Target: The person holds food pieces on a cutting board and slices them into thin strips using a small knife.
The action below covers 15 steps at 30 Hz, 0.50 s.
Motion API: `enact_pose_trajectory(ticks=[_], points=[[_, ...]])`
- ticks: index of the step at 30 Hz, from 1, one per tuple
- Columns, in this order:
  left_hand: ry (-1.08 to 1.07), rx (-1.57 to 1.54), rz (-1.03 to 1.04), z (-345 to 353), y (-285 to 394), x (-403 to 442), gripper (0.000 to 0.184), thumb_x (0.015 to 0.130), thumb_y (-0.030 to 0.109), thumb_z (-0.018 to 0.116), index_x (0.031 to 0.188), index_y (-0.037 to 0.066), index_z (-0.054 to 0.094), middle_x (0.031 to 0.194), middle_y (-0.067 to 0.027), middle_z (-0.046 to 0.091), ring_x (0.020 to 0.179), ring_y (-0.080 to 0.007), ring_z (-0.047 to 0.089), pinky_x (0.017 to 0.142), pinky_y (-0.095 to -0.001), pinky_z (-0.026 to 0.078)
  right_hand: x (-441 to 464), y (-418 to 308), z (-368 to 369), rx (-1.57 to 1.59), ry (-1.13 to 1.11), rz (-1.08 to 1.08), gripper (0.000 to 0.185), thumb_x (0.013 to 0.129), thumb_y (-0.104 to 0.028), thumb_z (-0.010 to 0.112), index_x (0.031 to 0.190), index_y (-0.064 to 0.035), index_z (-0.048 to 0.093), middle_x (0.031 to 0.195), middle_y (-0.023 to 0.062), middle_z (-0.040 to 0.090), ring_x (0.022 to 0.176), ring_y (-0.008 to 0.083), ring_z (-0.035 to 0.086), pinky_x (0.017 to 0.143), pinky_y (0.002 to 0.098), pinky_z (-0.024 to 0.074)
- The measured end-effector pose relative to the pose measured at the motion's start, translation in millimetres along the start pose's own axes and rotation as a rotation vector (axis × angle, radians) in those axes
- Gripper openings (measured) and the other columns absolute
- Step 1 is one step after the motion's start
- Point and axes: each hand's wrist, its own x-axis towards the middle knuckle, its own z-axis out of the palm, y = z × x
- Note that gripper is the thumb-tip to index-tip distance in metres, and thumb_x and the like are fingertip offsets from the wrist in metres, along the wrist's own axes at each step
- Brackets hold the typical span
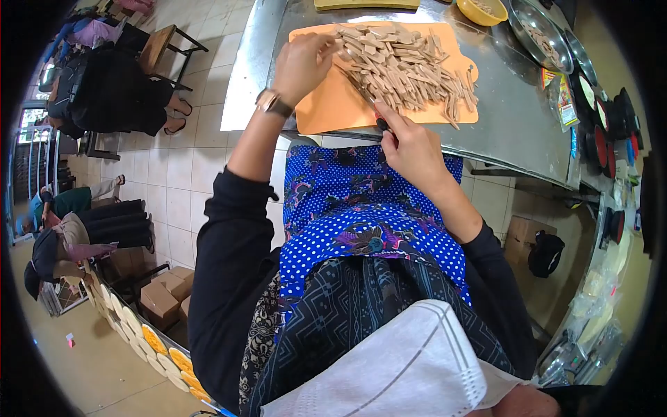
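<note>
A heap of light-brown food strips (pixel 403 66), cut into thin sticks and a few wider slices, covers much of the orange cutting board (pixel 316 115). My left hand (pixel 303 64), with a watch at the wrist, is over the board's left side. Its fingers are bent and a little apart, their tips at the heap's left edge; nothing shows in them. My right hand (pixel 415 147) grips the dark handle of a knife (pixel 360 85) at the board's near edge. The blade points up and left, along the heap's lower left side, and is partly hidden by strips.
The board lies on a metal table (pixel 500 132). A yellow bowl (pixel 483 10) and a steel bowl (pixel 538 35) stand at the far right, with a colourful packet (pixel 561 101) near them. Boxes (pixel 167 295) and people (pixel 114 90) are on the left.
</note>
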Motion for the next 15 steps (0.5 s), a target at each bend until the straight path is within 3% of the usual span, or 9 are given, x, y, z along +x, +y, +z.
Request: enact_pose_trajectory(ticks=[1, 2, 5, 7, 10, 15], points=[[-0.057, -0.17, -0.007, -10.0, 5.7, -8.5, 0.019, 0.084, 0.009, 0.067, 0.102, 0.007, 0.074, 0.105, -0.0092, 0.072, 0.099, -0.0318, 0.066, 0.086, -0.0415, 0.053, -2.9, 1.9, 3.2, 0.023, 0.039, -0.044, 0.059, 0.086, -0.007, 0.064, 0.144, -0.014, 0.056, 0.094, 0.0183, 0.072, 0.071, 0.038, 0.07, 0.065, 0.0471, 0.0576], [-0.065, -0.206, 0.115, -18.6, 10.0, -18.1, 0.017, 0.085, 0.009, 0.068, 0.1, 0.006, 0.075, 0.107, -0.0086, 0.072, 0.097, -0.033, 0.066, 0.087, -0.0407, 0.054, -5.3, 3.0, 5.6, 0.047, 0.077, -0.086, 0.06, 0.085, -0.008, 0.065, 0.144, -0.012, 0.055, 0.089, 0.0188, 0.07, 0.064, 0.0385, 0.068, 0.059, 0.0485, 0.0567], [-0.19, -0.288, 0.229, -17.1, 22.2, -53.0, 0.021, 0.085, 0.0, 0.07, 0.105, 0.004, 0.074, 0.11, -0.0117, 0.072, 0.097, -0.0341, 0.069, 0.09, -0.0411, 0.055, -9.4, 3.1, 7.7, 0.018, 0.09, -0.097, 0.061, 0.085, -0.009, 0.065, 0.145, -0.0124, 0.055, 0.087, 0.018, 0.069, 0.062, 0.0378, 0.068, 0.057, 0.0474, 0.0563], [-0.131, -0.316, 0.184, -13.7, 39.7, -69.9, 0.023, 0.085, -0.004, 0.069, 0.107, 0.002, 0.074, 0.112, -0.0123, 0.071, 0.099, -0.0337, 0.069, 0.091, -0.0397, 0.055, -11.0, 1.0, 5.3, 0.017, 0.076, -0.106, 0.061, 0.086, -0.009, 0.065, 0.146, -0.0121, 0.055, 0.087, 0.0174, 0.069, 0.062, 0.0373, 0.068, 0.057, 0.0468, 0.0564], [0.006, -0.495, -0.185, -8.1, 53.8, -83.4, 0.019, 0.084, -0.001, 0.072, 0.103, 0.0, 0.075, 0.105, -0.0135, 0.071, 0.098, -0.0305, 0.07, 0.086, -0.0378, 0.057, -13.9, -5.8, 5.7, 0.021, 0.058, -0.12, 0.061, 0.086, -0.009, 0.065, 0.146, -0.0115, 0.054, 0.087, 0.0163, 0.069, 0.062, 0.0362, 0.068, 0.056, 0.0459, 0.0563], [0.125, -0.362, -0.078, 5.2, 60.6, -86.2, 0.011, 0.082, 0.0, 0.075, 0.093, -0.001, 0.075, 0.097, -0.0125, 0.071, 0.09, -0.0315, 0.068, 0.081, -0.0395, 0.056, -15.1, -10.1, 8.3, -0.015, 0.033, -0.131, 0.062, 0.086, -0.009, 0.065, 0.147, -0.0104, 0.054, 0.087, 0.0154, 0.069, 0.061, 0.0348, 0.068, 0.055, 0.0449, 0.0563]])
